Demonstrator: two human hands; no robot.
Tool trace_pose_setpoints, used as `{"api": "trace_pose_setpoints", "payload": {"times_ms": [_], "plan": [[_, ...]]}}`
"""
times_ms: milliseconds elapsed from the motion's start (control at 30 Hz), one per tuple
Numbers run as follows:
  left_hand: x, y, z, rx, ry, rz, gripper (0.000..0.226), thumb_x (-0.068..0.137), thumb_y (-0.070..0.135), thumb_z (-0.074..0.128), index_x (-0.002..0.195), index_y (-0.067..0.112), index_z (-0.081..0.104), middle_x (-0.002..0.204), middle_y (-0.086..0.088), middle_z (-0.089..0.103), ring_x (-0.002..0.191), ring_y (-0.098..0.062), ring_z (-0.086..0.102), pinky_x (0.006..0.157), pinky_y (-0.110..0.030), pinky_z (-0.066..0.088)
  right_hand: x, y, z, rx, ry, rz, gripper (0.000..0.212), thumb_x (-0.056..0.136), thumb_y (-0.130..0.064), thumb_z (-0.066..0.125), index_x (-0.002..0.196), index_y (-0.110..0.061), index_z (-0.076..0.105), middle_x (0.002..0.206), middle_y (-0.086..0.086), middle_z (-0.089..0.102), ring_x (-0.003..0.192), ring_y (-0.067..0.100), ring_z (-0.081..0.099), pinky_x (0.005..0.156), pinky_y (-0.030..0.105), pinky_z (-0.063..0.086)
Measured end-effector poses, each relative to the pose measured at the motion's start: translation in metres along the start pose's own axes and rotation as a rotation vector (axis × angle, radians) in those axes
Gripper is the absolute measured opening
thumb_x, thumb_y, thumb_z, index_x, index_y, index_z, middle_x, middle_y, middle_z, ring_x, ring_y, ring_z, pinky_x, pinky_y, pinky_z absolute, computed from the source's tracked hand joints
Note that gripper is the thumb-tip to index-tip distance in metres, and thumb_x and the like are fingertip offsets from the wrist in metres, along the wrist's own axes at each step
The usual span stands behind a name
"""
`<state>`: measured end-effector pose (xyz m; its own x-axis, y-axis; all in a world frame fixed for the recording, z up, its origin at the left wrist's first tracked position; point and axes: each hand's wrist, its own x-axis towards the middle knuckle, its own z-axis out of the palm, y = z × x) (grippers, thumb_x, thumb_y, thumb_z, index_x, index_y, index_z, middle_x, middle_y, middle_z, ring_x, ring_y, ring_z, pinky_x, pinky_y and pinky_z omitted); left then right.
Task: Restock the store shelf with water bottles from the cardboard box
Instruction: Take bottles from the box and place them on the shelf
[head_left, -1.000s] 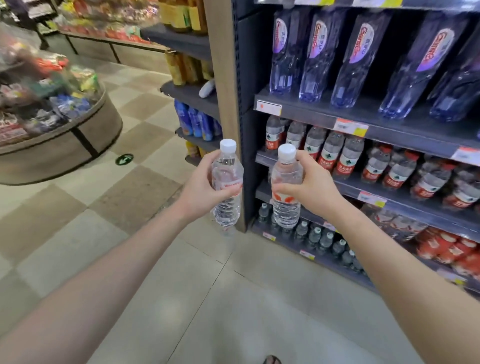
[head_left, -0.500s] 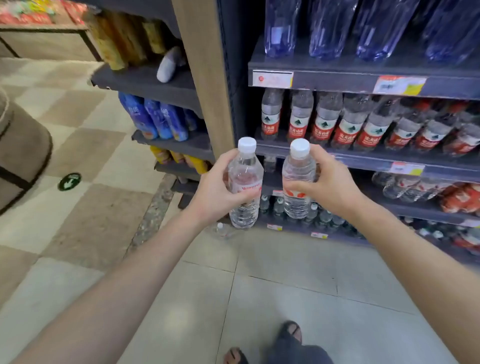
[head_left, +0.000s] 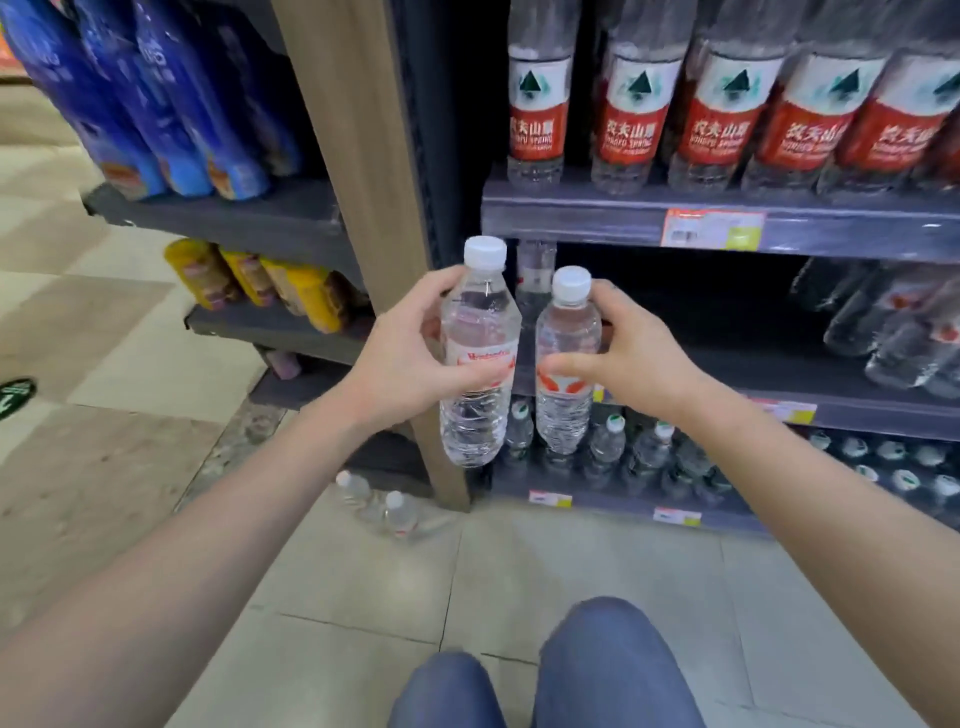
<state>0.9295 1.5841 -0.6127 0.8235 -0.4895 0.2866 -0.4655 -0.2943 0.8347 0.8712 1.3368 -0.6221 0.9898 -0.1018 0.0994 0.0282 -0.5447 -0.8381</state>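
Note:
My left hand grips a clear water bottle with a white cap and a red-and-white label, held upright. Beside it, my right hand grips a second, matching water bottle. Both bottles hang in front of the left end of a dark store shelf, whose left part is dark and mostly bare; one bottle stands at its far left behind my bottles. The cardboard box is out of view.
Red-labelled bottles fill the shelf above. Small bottles line the bottom shelf. More clear bottles stand at the right of the middle shelf. Two bottles sit on the floor by the wooden post. My knees show below.
The view has dropped and closed in on the shelves as I crouch; my knees have come into view. Both hands keep their bottles and have come closer to the middle shelf's left end.

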Motion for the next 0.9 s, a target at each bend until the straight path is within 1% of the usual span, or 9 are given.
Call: {"api": "trace_pose_setpoints", "payload": {"times_ms": [67,133,200,300,433,567,667,767,900], "plan": [[0.000,-0.033,0.016,0.000,0.010,0.043,0.080,0.078,0.015,0.094,0.146,0.023,0.053,0.131,0.014,0.069,0.116,0.001,0.068,0.094,-0.012,0.049,0.016,0.030,0.015,0.004,0.007,-0.040,0.059,0.077,-0.022,0.088,0.124,-0.038,0.058,0.110,-0.014,0.073,0.098,0.005,0.070,0.076,0.023,0.057],[-0.001,-0.059,0.028,0.001,0.025,0.073,0.081,0.077,0.014,0.094,0.147,0.021,0.053,0.131,0.013,0.070,0.115,0.000,0.069,0.093,-0.011,0.049,0.029,0.052,0.025,-0.005,0.006,-0.088,0.057,0.078,-0.020,0.087,0.124,-0.037,0.058,0.111,-0.014,0.073,0.102,0.007,0.070,0.089,0.036,0.059],[-0.003,-0.078,0.036,0.009,0.042,0.097,0.082,0.076,0.015,0.095,0.147,0.023,0.053,0.130,0.015,0.071,0.115,0.000,0.069,0.094,-0.012,0.050,0.040,0.068,0.033,-0.023,0.025,-0.123,0.059,0.078,-0.019,0.088,0.127,-0.036,0.058,0.112,-0.013,0.073,0.104,0.007,0.070,0.096,0.040,0.057],[-0.007,-0.093,0.043,0.009,0.059,0.108,0.081,0.076,0.017,0.095,0.146,0.026,0.054,0.128,0.016,0.072,0.116,-0.001,0.070,0.095,-0.015,0.051,0.052,0.078,0.040,-0.027,0.047,-0.137,0.059,0.078,-0.018,0.088,0.128,-0.031,0.059,0.111,-0.012,0.073,0.102,0.007,0.070,0.096,0.036,0.057],[-0.007,-0.096,0.040,-0.020,0.039,0.087,0.080,0.077,0.017,0.095,0.146,0.027,0.055,0.127,0.015,0.073,0.116,-0.006,0.071,0.098,-0.021,0.054,0.067,0.079,0.042,0.043,0.087,-0.098,0.052,0.080,-0.013,0.087,0.121,-0.030,0.060,0.106,-0.008,0.073,0.098,0.012,0.072,0.086,0.034,0.061],[-0.003,-0.089,0.038,-0.029,-0.009,0.075,0.078,0.076,0.013,0.095,0.141,0.033,0.056,0.122,0.020,0.074,0.113,-0.002,0.071,0.089,-0.014,0.053,0.091,0.078,0.042,0.046,0.096,-0.079,0.054,0.078,-0.010,0.088,0.121,-0.028,0.060,0.108,-0.007,0.073,0.099,0.009,0.071,0.090,0.033,0.059],[-0.001,-0.087,0.035,-0.044,-0.007,0.075,0.081,0.075,0.014,0.095,0.143,0.032,0.055,0.122,0.021,0.074,0.111,-0.001,0.071,0.085,-0.013,0.053,0.113,0.071,0.042,0.050,0.090,-0.080,0.056,0.076,-0.007,0.089,0.121,-0.022,0.059,0.109,-0.006,0.072,0.097,0.008,0.070,0.089,0.029,0.058],[-0.004,-0.092,0.035,-0.046,-0.011,0.081,0.084,0.074,0.018,0.095,0.145,0.032,0.054,0.124,0.021,0.073,0.113,-0.001,0.071,0.088,-0.016,0.054,0.129,0.070,0.047,0.027,0.083,-0.087,0.064,0.074,-0.007,0.090,0.128,-0.020,0.057,0.111,-0.006,0.071,0.098,0.006,0.069,0.087,0.023,0.055],[-0.011,-0.100,0.037,-0.038,-0.015,0.061,0.082,0.074,0.018,0.096,0.144,0.033,0.055,0.125,0.020,0.073,0.115,-0.004,0.070,0.094,-0.023,0.055,0.143,0.079,0.051,0.058,0.106,-0.078,0.065,0.076,-0.006,0.088,0.131,-0.017,0.057,0.115,0.000,0.071,0.102,0.012,0.070,0.088,0.026,0.056]]}}
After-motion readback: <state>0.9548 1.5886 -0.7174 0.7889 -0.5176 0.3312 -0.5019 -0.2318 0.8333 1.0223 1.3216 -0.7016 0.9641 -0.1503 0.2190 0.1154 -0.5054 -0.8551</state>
